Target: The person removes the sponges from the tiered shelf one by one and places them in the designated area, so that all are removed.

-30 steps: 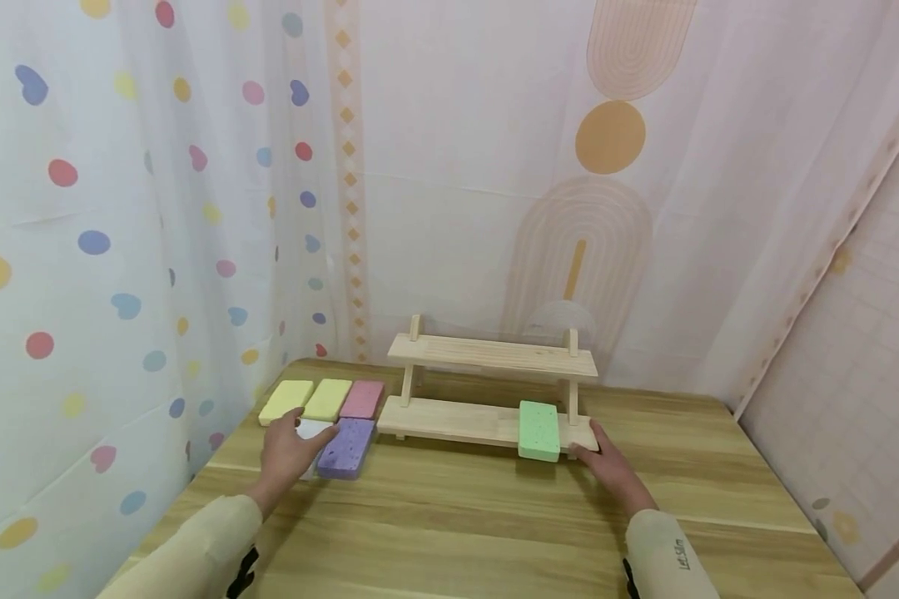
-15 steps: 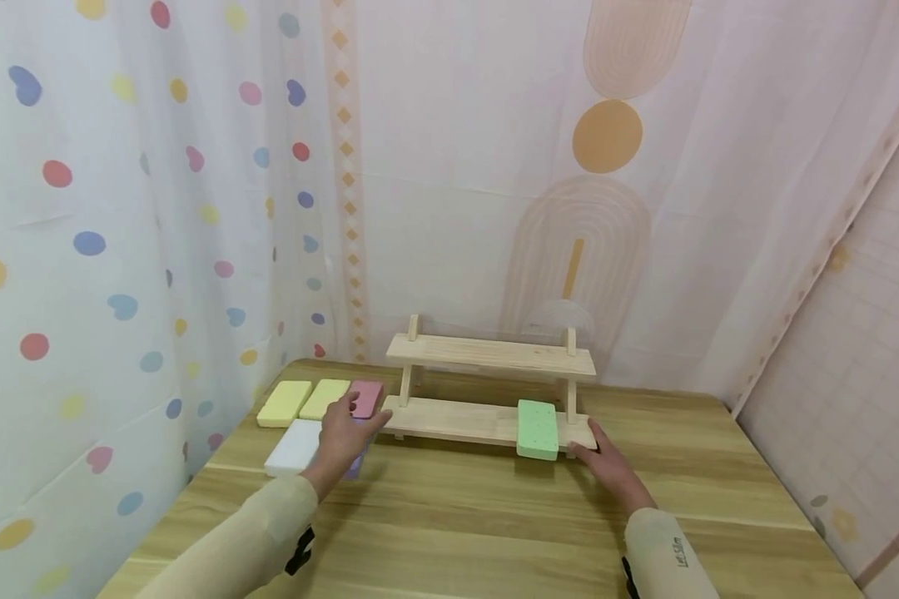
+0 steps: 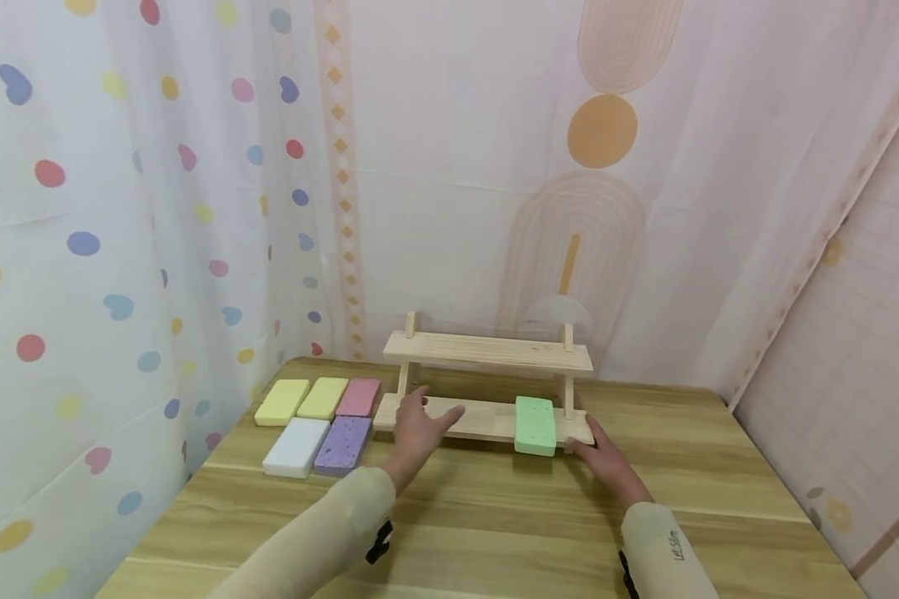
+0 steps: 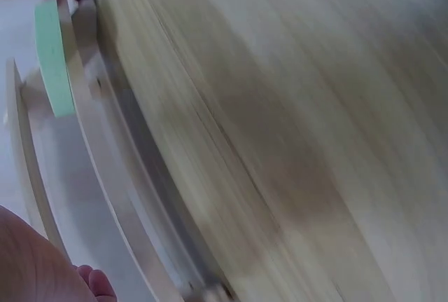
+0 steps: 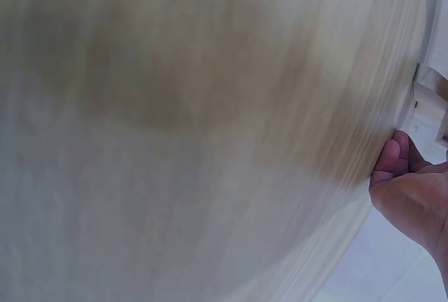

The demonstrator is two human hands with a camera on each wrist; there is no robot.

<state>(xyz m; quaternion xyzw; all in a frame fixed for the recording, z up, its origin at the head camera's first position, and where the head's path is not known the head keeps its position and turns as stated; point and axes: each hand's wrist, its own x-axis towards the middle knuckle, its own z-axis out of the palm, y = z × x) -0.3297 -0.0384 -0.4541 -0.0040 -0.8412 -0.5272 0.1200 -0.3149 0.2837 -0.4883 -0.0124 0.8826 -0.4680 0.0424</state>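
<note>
A two-tier wooden shelf rack (image 3: 487, 351) stands at the back of the table. On the right part of its lower board lies a green sponge (image 3: 535, 426), its front end jutting past the board's edge; the left wrist view shows the green sponge (image 4: 54, 60) too. My left hand (image 3: 417, 433) hovers at the left part of the lower board, thumb and fingers spread, holding nothing. With thumb and fingers, my right hand (image 3: 605, 462) grips the right end of the lower board. In the right wrist view the right hand (image 5: 413, 193) appears only partly.
Left of the rack, several sponges lie flat: two yellow, one of them a yellow sponge (image 3: 282, 403), a pink sponge (image 3: 359, 398), a white sponge (image 3: 296, 447) and a purple sponge (image 3: 342, 445). A patterned curtain (image 3: 434, 208) hangs behind the wooden table (image 3: 494, 516).
My left hand has moved right, from above the white and purple sponges to the lower board, uncovering both sponges. My right hand keeps its grip on the rack.
</note>
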